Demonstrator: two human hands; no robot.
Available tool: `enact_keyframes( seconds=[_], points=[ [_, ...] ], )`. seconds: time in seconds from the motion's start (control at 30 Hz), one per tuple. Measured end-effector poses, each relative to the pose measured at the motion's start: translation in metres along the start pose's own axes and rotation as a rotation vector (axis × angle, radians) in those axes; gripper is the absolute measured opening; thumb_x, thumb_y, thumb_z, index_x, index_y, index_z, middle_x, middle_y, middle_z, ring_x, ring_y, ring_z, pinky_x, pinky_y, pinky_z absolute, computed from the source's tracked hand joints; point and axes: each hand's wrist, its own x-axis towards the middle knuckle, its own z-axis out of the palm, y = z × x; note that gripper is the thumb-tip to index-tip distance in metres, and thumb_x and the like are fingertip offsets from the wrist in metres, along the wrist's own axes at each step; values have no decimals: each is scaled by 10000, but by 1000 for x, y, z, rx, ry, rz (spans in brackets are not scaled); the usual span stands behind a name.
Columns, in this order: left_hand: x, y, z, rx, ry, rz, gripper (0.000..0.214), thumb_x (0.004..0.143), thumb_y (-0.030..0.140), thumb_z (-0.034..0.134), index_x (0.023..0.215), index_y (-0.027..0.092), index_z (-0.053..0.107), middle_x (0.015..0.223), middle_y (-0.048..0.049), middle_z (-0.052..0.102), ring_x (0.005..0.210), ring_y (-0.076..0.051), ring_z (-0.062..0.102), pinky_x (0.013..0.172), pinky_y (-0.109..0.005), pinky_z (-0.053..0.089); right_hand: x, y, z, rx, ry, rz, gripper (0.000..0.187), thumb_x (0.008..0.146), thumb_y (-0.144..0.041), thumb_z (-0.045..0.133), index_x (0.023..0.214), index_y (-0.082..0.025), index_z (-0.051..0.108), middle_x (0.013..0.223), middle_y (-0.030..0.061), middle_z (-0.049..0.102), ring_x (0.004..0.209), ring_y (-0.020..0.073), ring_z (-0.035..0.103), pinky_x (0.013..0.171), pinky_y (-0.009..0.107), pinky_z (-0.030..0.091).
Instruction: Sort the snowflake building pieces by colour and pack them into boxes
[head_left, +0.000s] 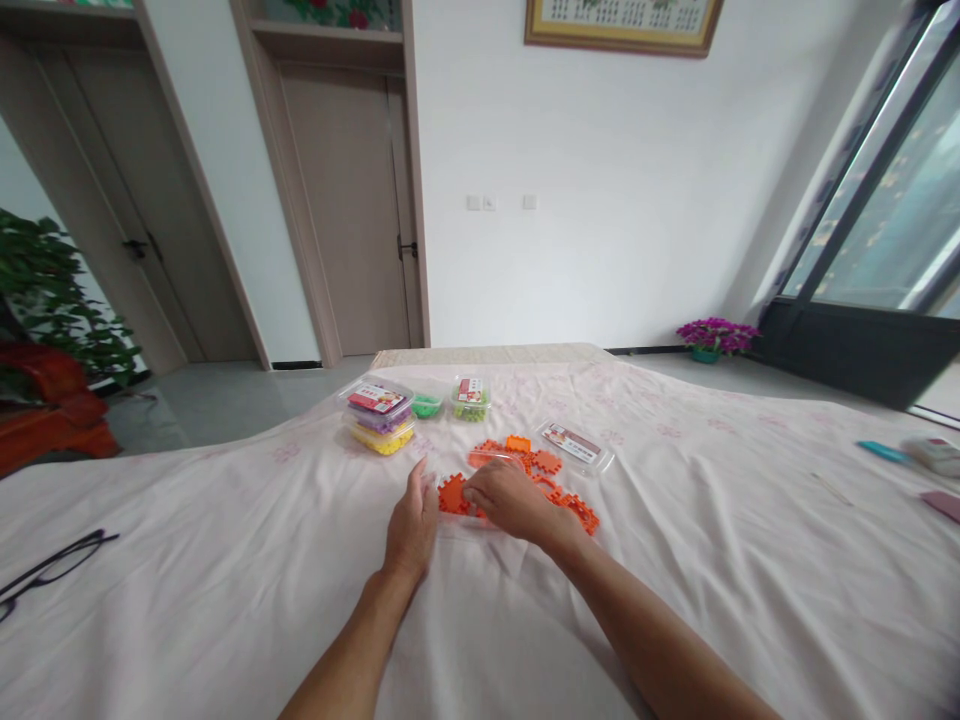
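Observation:
Several orange toothed plastic tiles (547,466) lie scattered on the pale pink bedsheet (225,560) in front of me. My right hand (508,500) rests over the near tiles, fingers curled and pinching one orange tile (452,495) at its left edge. My left hand (412,525) lies beside that tile, fingers together and stretched forward, touching the sheet and holding nothing. A clear plastic lid (576,444) lies just behind the orange pile.
Stacked clear boxes of purple and yellow pieces (379,415), a green piece pile (426,405) and a box of green pieces (471,398) stand further back. Black glasses (52,568) lie at far left. Small items (926,455) sit at the right edge. Doors and a potted plant lie beyond.

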Motion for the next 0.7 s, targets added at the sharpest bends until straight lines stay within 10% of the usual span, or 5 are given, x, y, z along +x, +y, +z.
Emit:
enact_keyframes(
  seconds=[0.7],
  points=[
    [-1,13,-3,96,-80,-82,534,957,343,316,1468,191,349,1301,-116,633,1192,-202,598,978,-302,440,5,8,6,218,191,147,202,788,-109,544,796,-168,737,803,36,716,736,136,621,678,214,401]
  ],
)
